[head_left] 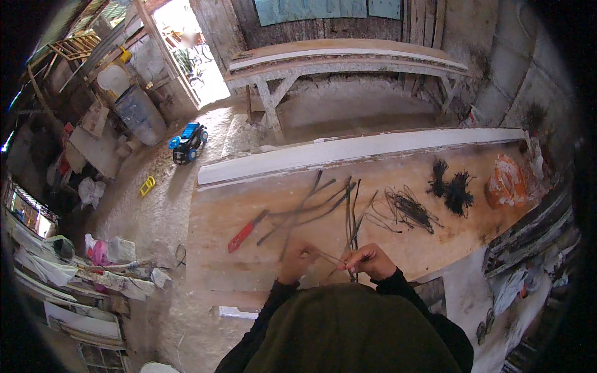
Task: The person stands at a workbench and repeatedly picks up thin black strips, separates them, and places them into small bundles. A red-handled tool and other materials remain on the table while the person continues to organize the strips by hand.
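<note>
Near the table's front edge, my left hand [300, 262] is closed on one end of a thin dark strand [328, 256]; its fingers are slightly blurred. The strand runs across to my right hand [371, 261], whose fingers pinch it. Long dark strips [349, 214] lie up the table from my right hand, some passing at or under its fingers; whether it grips them too is hidden. Left of my hands lies a red-handled tool [247, 232] with a dark narrow end, beside more loose dark strips [305, 214].
Tangled black strands [410, 210] and black tied bundles [457, 194] lie on the wooden table [217, 205]. An orange-and-white bag [507, 183] stands right. A white board [360, 149] edges the far side. Beyond are a bench [273, 99], toy truck [188, 143] and blue barrel [140, 115].
</note>
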Available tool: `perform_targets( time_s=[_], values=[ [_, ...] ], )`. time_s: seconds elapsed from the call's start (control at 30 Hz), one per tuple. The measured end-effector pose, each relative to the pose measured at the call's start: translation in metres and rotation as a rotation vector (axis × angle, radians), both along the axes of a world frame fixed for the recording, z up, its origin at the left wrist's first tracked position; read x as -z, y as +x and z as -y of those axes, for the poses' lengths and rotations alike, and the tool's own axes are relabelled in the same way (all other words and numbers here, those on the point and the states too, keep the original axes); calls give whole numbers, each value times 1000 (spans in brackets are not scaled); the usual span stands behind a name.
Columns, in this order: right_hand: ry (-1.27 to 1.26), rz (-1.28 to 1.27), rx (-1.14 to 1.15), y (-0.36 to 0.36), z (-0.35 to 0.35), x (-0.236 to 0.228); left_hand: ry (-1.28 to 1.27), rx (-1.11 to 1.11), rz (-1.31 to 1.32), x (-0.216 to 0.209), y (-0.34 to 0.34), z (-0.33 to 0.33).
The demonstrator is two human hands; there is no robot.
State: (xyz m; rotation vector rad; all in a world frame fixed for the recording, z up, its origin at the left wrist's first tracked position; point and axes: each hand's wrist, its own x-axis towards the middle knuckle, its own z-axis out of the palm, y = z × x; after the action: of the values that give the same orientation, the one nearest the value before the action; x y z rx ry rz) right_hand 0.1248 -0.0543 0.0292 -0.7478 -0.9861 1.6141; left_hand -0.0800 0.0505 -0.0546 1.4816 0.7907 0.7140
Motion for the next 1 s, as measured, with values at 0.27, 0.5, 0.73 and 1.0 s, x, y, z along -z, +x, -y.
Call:
perform_targets(
  time_s=[0.27, 0.5, 0.73, 1.0],
  values=[
    [-80, 229, 56, 9, 1, -11, -141, 56, 46, -9, 9, 14],
    [-4, 840, 394, 11, -8, 14, -255, 275, 163, -12, 12, 21],
    [241, 1166, 754, 9, -17, 34, -530, 473, 208, -49, 23, 42],
    [125, 1021, 862, 4, -25, 29, -520, 523, 148, -60, 27, 58]
  ],
)
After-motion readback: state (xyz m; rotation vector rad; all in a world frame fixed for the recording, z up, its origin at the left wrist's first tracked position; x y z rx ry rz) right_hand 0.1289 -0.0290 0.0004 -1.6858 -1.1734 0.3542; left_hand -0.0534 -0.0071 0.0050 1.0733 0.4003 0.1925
